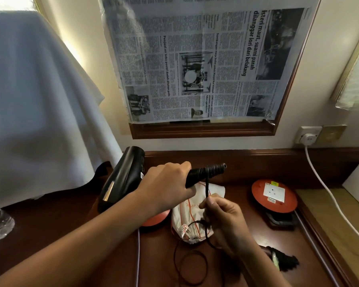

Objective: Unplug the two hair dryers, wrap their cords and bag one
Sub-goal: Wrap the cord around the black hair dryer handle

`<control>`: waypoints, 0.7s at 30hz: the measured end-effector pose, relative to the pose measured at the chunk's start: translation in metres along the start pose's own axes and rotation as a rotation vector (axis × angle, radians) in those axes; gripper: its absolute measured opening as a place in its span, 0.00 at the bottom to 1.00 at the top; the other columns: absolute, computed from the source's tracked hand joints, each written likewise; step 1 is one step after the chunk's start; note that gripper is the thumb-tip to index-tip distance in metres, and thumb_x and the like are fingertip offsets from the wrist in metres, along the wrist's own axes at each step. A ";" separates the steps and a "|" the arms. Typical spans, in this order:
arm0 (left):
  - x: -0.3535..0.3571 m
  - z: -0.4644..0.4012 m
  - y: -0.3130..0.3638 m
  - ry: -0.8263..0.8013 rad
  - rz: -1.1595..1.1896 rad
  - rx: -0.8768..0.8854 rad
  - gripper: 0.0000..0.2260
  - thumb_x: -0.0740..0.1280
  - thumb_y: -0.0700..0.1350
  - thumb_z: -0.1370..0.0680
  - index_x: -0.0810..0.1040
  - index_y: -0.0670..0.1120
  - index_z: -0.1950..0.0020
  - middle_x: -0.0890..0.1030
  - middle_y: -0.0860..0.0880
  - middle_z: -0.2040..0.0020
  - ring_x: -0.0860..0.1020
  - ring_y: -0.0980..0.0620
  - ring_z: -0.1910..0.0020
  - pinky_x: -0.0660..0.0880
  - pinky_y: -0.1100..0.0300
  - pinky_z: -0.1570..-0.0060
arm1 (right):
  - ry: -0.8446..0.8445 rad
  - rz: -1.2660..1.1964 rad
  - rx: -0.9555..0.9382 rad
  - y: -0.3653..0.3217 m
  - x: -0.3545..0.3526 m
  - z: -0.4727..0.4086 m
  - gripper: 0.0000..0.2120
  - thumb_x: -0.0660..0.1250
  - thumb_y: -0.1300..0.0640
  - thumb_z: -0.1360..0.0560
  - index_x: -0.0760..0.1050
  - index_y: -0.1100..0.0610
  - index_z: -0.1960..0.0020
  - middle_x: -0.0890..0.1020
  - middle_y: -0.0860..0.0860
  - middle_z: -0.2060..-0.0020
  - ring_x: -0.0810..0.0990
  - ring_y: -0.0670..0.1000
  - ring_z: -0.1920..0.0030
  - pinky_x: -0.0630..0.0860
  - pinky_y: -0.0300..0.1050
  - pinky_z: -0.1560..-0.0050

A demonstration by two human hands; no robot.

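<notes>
Left hand [166, 183] grips rigid hair dryer [122, 177] handle; right hand [222, 212] pinches limp, springy cord [207, 189]; keep it taut.

Both hands curled in grips: left hand [166, 185] raised, right hand [222, 216] seemingly pinching.

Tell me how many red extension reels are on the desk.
2: one red reel lies right of the white bag; another reel, mostly hidden, lies under the left forearm.
</notes>
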State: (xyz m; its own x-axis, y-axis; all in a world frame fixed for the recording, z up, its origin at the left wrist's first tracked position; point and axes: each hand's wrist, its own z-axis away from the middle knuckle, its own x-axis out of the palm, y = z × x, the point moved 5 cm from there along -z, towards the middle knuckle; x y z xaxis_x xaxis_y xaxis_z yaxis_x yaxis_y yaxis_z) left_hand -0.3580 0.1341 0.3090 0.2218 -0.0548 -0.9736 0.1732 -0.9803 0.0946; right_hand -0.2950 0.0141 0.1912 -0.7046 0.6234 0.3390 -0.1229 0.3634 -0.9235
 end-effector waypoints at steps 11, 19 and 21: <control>0.007 0.006 -0.003 -0.081 -0.054 0.083 0.12 0.62 0.61 0.24 0.66 0.53 0.53 0.74 0.55 0.61 0.75 0.54 0.64 0.73 0.58 0.65 | -0.106 0.948 -0.121 -0.040 -0.011 -0.040 0.19 0.65 0.60 0.23 0.69 0.43 0.68 0.76 0.39 0.76 0.72 0.40 0.75 0.65 0.31 0.72; 0.012 0.009 0.003 -0.112 -0.139 0.166 0.10 0.60 0.58 0.22 0.64 0.53 0.51 0.76 0.53 0.56 0.72 0.52 0.63 0.66 0.58 0.64 | -0.532 0.878 0.187 -0.075 -0.008 -0.070 0.08 0.65 0.61 0.24 0.80 0.53 0.60 0.80 0.48 0.65 0.77 0.44 0.63 0.72 0.35 0.59; 0.018 0.010 0.006 -0.119 -0.192 0.179 0.12 0.60 0.56 0.22 0.68 0.51 0.44 0.78 0.52 0.49 0.76 0.49 0.57 0.66 0.58 0.62 | -0.562 0.851 0.245 -0.080 -0.006 -0.071 0.07 0.65 0.57 0.23 0.80 0.57 0.57 0.79 0.52 0.65 0.75 0.49 0.63 0.71 0.40 0.59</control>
State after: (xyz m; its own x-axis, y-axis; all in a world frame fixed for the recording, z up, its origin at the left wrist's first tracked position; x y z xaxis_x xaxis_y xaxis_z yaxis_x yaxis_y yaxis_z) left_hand -0.3624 0.1251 0.2903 0.0852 0.1237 -0.9887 0.0262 -0.9922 -0.1219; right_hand -0.2308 0.0303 0.2762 -0.8401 0.1733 -0.5140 0.4719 -0.2336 -0.8501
